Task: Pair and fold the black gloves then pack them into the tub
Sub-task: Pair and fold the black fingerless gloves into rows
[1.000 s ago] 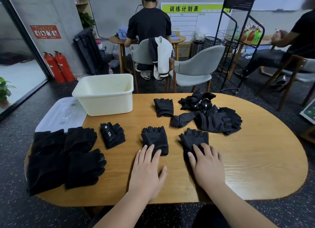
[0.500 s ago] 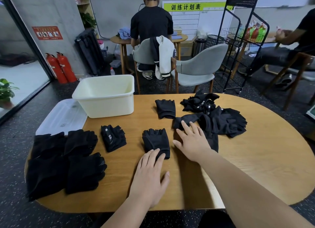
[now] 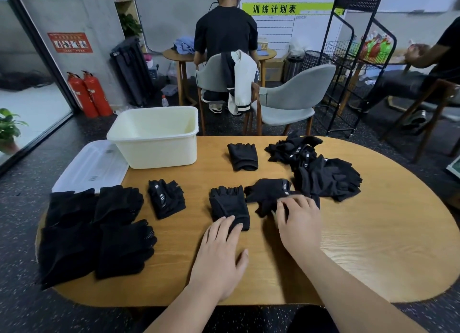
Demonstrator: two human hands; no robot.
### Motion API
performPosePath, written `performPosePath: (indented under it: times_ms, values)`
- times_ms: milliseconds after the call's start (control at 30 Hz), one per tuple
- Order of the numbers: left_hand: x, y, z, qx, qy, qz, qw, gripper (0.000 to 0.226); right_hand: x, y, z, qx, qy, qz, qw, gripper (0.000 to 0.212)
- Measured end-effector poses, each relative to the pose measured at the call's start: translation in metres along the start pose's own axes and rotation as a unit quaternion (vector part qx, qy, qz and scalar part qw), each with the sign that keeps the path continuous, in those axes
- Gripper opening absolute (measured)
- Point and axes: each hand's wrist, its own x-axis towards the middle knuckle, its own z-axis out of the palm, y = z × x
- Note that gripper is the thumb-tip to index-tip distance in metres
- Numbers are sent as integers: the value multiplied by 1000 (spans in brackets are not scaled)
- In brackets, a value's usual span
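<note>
Fabric hidden under right hand (image 3: pixel 300 223) gripping loose glove (image 3: pixel 267 192); left hand (image 3: pixel 219 255) flat on folded glove (image 3: pixel 229 204).

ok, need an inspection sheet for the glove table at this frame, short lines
surface: oval wooden table, holding everything below.
job's things: cream plastic tub at far left, no gloves seen inside; three folded black glove bundles; loose pile of black gloves at far right; flat stack of black gloves at near left.
clutter: clear plastic lid beside the tub, overhanging the table edge.
grippers: left hand flat, fingers touching the nearest folded bundle; right hand fingers curled on a loose black glove.
cables: nothing seen on the table.
surroundings: grey chairs, red fire extinguishers, black wire rack, seated person.
</note>
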Motion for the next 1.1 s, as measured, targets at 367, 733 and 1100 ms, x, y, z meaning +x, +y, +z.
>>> performPosePath:
  times_ms: [367, 733, 1100]
  values:
    - [-3, 1, -1, 6, 6, -4, 1000, 62, 3, 27, 5, -145, -158, -76, 974, 48]
    - [-3, 0, 2, 2, 16, 0, 1000, 62, 41, -2, -33, 1, -12, -126, 992, 40]
    - [-3, 0, 3, 9, 26, 0, 1000, 61, -31, 12, -33, 13, -102, 61, 993, 35]
